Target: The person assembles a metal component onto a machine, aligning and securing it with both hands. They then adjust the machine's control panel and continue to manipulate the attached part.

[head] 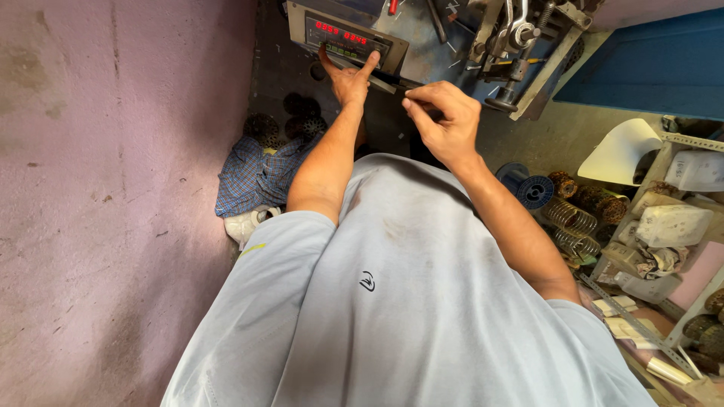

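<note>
Both hands are up at the blue machine, one on its counter panel, one pinching something thin.

Largest here is this machine, heavy and fixed, with a grey counter panel showing red digits at its front. On the shelves to the right lie a blue spool and wire coils; a checked cloth lies on the floor. Left hand is spread wide, finger and thumb pressing the small buttons, which are stiff and need only a light fingertip push. Right hand is closed narrow just beside the panel, pinching what I think is fine wire; it is too thin to see. Such wire would be light and easily broken, so a soft pinch seems best.
</note>
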